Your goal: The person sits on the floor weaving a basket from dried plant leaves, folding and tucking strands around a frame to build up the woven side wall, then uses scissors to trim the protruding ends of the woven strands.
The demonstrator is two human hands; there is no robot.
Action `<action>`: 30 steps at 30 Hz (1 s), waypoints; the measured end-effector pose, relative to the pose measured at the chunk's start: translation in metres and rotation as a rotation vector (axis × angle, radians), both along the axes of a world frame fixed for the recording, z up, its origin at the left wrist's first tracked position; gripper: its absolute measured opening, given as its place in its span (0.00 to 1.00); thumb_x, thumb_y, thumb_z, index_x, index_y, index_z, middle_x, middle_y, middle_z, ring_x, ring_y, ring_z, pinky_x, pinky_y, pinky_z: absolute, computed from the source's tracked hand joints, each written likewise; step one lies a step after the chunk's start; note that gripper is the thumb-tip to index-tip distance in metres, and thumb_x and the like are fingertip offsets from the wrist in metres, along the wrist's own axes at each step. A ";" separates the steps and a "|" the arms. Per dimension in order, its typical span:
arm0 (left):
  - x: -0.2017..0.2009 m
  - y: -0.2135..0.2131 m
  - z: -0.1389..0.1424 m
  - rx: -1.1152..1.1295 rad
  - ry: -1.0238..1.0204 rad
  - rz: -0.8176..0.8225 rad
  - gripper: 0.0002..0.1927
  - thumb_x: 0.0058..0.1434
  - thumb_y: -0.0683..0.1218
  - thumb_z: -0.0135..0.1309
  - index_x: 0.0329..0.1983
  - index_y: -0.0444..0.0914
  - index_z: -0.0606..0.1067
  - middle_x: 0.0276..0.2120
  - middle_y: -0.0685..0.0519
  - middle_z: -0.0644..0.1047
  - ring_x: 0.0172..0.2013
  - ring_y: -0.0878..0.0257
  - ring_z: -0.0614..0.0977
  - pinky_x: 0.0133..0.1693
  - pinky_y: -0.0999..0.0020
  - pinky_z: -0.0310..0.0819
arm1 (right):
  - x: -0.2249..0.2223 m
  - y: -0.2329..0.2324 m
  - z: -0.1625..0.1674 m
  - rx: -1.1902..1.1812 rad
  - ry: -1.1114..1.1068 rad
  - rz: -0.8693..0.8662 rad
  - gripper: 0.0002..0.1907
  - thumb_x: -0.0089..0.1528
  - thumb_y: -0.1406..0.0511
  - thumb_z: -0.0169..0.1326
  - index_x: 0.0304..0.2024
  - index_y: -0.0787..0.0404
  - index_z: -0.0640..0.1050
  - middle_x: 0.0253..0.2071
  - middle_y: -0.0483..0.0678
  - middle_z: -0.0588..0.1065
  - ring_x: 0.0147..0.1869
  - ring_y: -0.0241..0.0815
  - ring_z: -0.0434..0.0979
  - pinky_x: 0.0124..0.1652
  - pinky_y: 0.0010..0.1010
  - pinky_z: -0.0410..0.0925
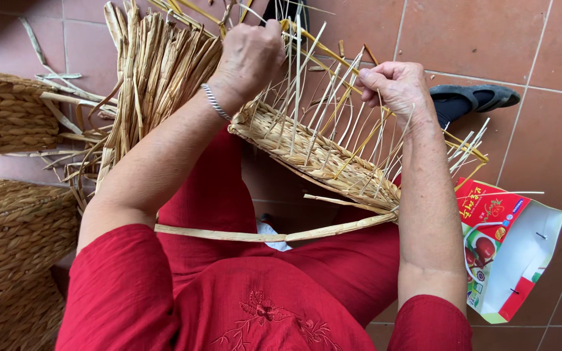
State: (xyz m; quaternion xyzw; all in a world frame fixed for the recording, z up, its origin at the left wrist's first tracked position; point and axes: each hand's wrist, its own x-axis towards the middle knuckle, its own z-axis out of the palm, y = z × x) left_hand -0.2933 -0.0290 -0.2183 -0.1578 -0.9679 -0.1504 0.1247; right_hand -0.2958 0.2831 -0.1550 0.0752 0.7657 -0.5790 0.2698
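Terracotta floor tiles (pixel 541 58) fill the background. At frame centre a half-woven basket (pixel 313 156) slants toward lower right; left hand (pixel 252 55) grips its upper rim, right hand (pixel 395 84) pinches a stake (pixel 359 123).

The half-woven basket (pixel 313 153) in the middle of the frame is pale straw yellow, its plaited band a slightly deeper tan, with thin cream and golden stakes fanning out above it. The bundle of reeds (pixel 144 71) at upper left is the same dry beige. Finished baskets (pixel 8 240) at the left edge are golden brown in a braided pattern. The clothing (pixel 261 292) across the bottom is bright red with tone-on-tone floral embroidery. A silver bracelet (pixel 214 101) sits left of centre. The floor tiles (pixel 541 52) are terracotta pink with grey grout. At lower right, a paper bag (pixel 508 253) is red and white with a fruit print. The shoe (pixel 473 97) at upper right is grey
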 end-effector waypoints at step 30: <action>0.102 -0.082 0.036 0.341 -0.425 -0.278 0.04 0.59 0.41 0.62 0.37 0.38 0.81 0.34 0.45 0.81 0.39 0.47 0.82 0.43 0.54 0.76 | 0.008 0.002 -0.003 0.000 0.125 -0.040 0.06 0.65 0.69 0.64 0.40 0.67 0.80 0.29 0.46 0.79 0.29 0.32 0.79 0.28 0.22 0.72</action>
